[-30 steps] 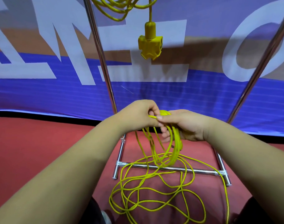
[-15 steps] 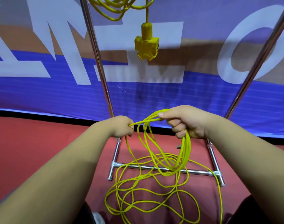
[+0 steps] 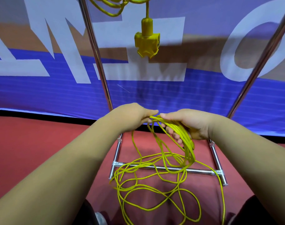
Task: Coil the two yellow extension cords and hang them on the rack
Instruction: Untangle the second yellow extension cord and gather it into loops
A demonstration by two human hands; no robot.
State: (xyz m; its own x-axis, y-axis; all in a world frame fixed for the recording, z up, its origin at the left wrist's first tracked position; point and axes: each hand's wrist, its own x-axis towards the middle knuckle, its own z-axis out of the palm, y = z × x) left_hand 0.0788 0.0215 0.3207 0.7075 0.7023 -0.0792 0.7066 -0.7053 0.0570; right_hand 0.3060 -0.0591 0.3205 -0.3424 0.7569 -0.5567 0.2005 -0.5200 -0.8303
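Observation:
My right hand grips a bundle of several loops of a yellow extension cord that hang down from it. My left hand pinches a strand of the same cord right beside the right thumb. The rest of this cord lies in loose tangles on the red floor over the rack's base. A second yellow cord hangs coiled at the top of the frame, its socket block dangling below it. The metal rack's poles rise on both sides.
The rack's base bar and side feet lie on the red floor under the loose cord. A blue banner with large white letters stands close behind the rack. My knees show at the bottom edge.
My left hand, which had drawn out a strand to the left, has come back to the right hand and laid another loop into its bundle.

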